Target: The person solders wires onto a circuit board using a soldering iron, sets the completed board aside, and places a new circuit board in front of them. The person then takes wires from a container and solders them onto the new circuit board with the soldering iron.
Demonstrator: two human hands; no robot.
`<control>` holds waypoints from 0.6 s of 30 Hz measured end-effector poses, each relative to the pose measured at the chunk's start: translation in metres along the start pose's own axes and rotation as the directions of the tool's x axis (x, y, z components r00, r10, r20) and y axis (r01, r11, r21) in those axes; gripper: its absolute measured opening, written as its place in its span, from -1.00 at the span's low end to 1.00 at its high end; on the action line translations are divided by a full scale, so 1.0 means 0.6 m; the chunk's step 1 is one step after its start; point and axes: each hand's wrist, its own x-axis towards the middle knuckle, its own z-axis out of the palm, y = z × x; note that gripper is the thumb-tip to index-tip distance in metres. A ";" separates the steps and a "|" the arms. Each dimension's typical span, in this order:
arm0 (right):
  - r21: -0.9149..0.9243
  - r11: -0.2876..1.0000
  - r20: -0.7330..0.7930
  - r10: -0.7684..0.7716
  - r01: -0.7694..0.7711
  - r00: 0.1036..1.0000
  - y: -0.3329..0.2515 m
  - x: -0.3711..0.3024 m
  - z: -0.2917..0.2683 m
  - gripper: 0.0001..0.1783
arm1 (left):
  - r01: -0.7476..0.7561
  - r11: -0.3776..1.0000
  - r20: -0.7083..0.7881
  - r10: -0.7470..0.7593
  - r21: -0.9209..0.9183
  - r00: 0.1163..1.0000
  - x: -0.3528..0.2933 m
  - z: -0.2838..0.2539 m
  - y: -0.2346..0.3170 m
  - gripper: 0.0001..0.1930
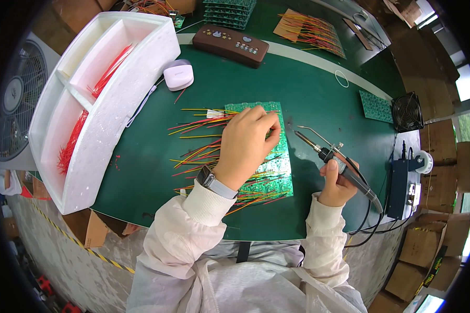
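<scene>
A green circuit board panel (283, 156) lies on the table in front of me, with rows of red, yellow and black wires (196, 156) sticking out to its left. Over its upper part is my left hand (248, 141), thumb and fingertips pinched together close to the board. Whatever lies between those fingertips is hidden. My right hand (337, 187) is wrapped around a soldering iron (344, 169) that has a thin metal tube clamped alongside it. The iron's tip points up and left, apart from the board's right edge.
A white foam box (122, 88) holding red wires stands at left, near a fan (18, 99). Behind the board are a pale earphone case (178, 77), a brown case (230, 46) and stacked boards (227, 13). A small black fan (407, 112) and dark-blue device (399, 185) stand at right.
</scene>
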 end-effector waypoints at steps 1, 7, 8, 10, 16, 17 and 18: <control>-0.024 1.000 0.014 -0.001 0.002 1.000 0.000 0.001 0.001 -0.77 | 0.002 1.000 -0.001 -0.002 0.006 1.000 0.000 0.000 0.000 -0.89; -0.101 0.994 0.069 -0.039 0.046 0.997 0.006 0.002 0.001 -0.79 | 0.003 1.000 0.001 -0.003 0.016 1.000 0.000 0.001 -0.001 -0.88; -0.101 0.994 0.070 -0.038 0.045 0.997 0.006 0.001 0.002 -0.79 | 0.004 1.000 0.002 -0.004 0.017 1.000 -0.001 0.001 -0.001 -0.88; -0.092 0.995 0.063 -0.020 0.025 0.998 0.005 0.000 0.003 -0.80 | 0.008 1.000 0.003 -0.008 0.015 1.000 0.000 0.000 0.000 -0.88; -0.085 0.996 0.094 -0.016 0.024 0.995 0.004 0.001 0.003 -0.80 | 0.017 1.000 0.012 -0.017 0.011 1.000 0.000 0.001 0.001 -0.87; -0.086 0.996 0.094 -0.016 0.024 0.995 0.004 0.001 0.003 -0.80 | 0.017 1.000 0.012 -0.017 0.010 1.000 0.000 0.001 0.001 -0.87; -0.099 0.995 0.092 -0.017 0.027 0.996 0.004 0.001 0.002 -0.80 | 0.015 1.000 0.010 -0.015 0.011 1.000 0.000 0.001 0.002 -0.87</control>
